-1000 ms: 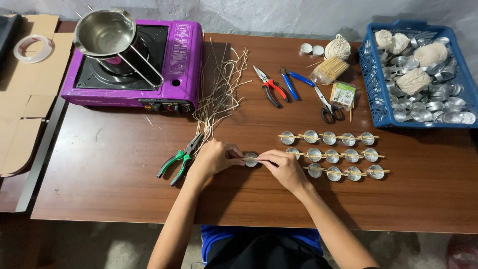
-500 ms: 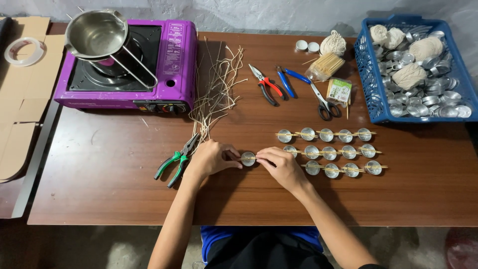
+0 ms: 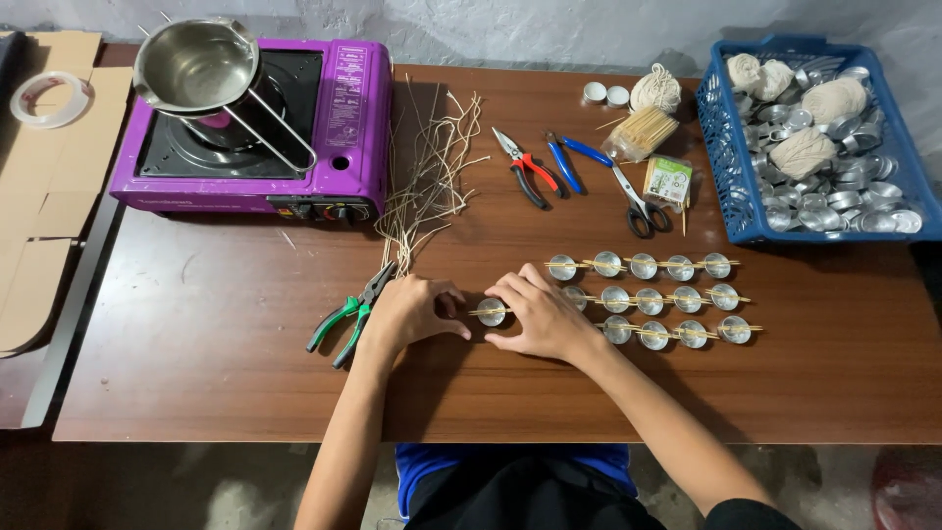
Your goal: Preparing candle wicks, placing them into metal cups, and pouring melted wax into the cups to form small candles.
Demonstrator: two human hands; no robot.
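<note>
Just below the centre of the frame, my left hand [image 3: 412, 312] and right hand [image 3: 540, 316] cup a small foil cup [image 3: 491, 312] on the brown table [image 3: 216, 324], fingertips pinched at its rim and the thin stick [image 3: 475, 312] across it. It looks feather-light and easily dented; best held by the sides.

On the table [image 3: 196, 383], a portable stove [image 3: 255, 128] sits at the far left with a saucepan [image 3: 191, 64] on it. Wick strands [image 3: 427, 172] lie to its right, pliers [image 3: 351, 312] in front of them. Rows of tealight cups [image 3: 648, 299] lie centre-right, and behind them to the right stands a basket [image 3: 731, 167].
</note>
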